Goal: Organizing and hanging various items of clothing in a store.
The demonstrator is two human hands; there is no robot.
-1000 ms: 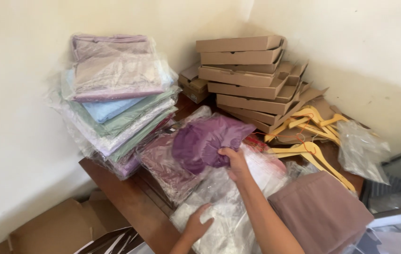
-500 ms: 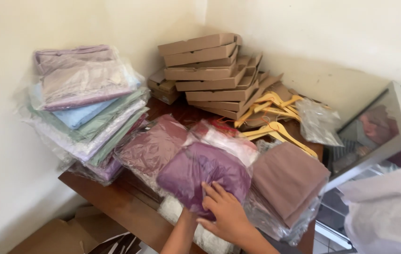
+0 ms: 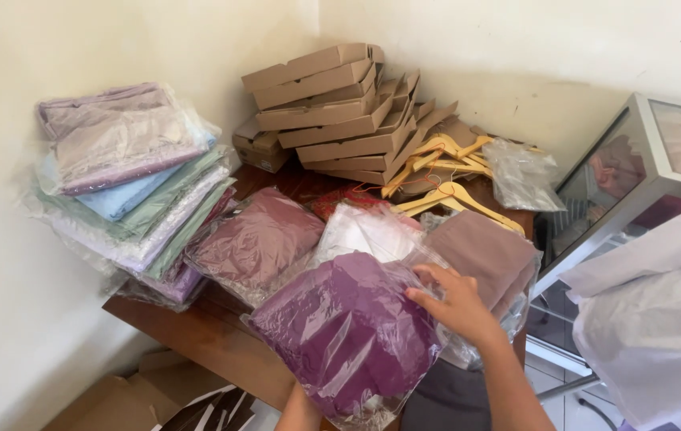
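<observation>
The right hand (image 3: pixel 456 303) lies with spread fingers on the right edge of the purple garment bag (image 3: pixel 352 331), the thumb pressing the plastic, so it grips that edge. The left hand is hidden under the near side of the bag, only its wrist shows, and I cannot tell how it is closed. The bag rests at the near edge of the wooden table (image 3: pixel 197 335), in front of the white bag (image 3: pixel 364 231) and the maroon bag (image 3: pixel 256 239).
</observation>
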